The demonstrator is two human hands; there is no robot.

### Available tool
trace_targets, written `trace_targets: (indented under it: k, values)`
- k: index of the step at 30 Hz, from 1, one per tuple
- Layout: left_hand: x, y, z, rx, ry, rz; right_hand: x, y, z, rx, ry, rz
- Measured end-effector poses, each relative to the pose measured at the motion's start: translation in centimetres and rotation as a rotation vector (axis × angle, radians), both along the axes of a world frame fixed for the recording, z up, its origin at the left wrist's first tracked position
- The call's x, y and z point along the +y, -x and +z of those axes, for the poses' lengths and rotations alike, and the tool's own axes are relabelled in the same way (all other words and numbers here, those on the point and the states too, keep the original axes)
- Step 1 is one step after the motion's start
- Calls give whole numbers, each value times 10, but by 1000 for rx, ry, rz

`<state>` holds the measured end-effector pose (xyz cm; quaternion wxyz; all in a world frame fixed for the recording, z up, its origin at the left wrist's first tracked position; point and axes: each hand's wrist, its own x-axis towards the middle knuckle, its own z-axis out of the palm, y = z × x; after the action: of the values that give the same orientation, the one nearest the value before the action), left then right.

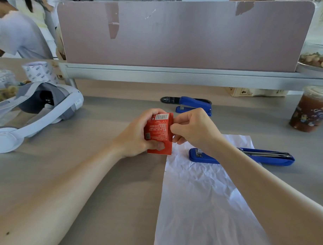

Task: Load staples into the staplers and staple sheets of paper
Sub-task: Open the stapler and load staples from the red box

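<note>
My left hand (136, 132) grips a red staple box (159, 133) just above the desk, its printed back facing me. My right hand (191, 130) pinches the box's right edge with thumb and fingertips. A blue stapler (265, 157) lies opened out flat on a crumpled white paper sheet (205, 197), partly hidden behind my right wrist. A second blue stapler (192, 104) sits further back on the desk, its black top arm swung open to the left.
A white headset (40, 109) lies at left beside a paper roll (39, 71) and a snack bag. An iced drink cup (311, 111) stands at right. A pink divider (178, 33) walls the desk's back. A person sits beyond at far left.
</note>
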<state>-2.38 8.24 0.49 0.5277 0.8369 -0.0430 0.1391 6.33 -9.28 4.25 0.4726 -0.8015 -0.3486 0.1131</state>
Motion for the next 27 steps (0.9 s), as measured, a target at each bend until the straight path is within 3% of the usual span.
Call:
trace_targets:
  k: [9, 16, 27]
  values:
    - [-1, -2, -1, -4, 21, -21, -1, 3, -1, 3, -29, -45]
    - [1, 0, -2, 10, 88, -18, -6, 2, 1, 139, -138, 35]
    - [3, 1, -3, 33, 178, -35, -9, -1, -2, -336, -150, 7]
